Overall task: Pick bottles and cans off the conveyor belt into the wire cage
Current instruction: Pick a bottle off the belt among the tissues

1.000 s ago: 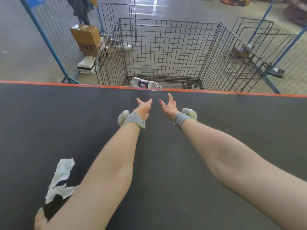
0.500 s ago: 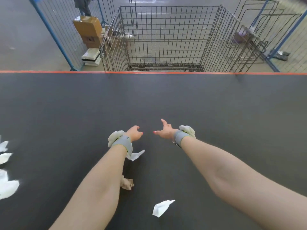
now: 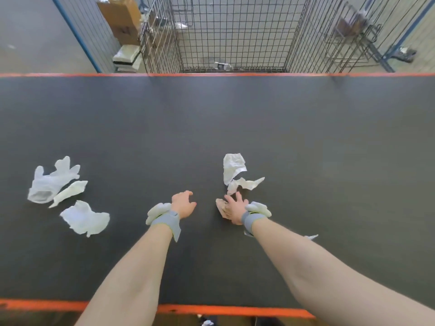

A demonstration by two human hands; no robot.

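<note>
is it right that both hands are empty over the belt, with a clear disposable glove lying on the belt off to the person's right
Not quite. The head view shows the clear disposable glove on the person's left side of the belt, not the right. The left hand and right hand do hover over the belt holding nothing.

1 head-worn view, downward and forward over the conveyor belt point(image 3: 235, 118).
</note>
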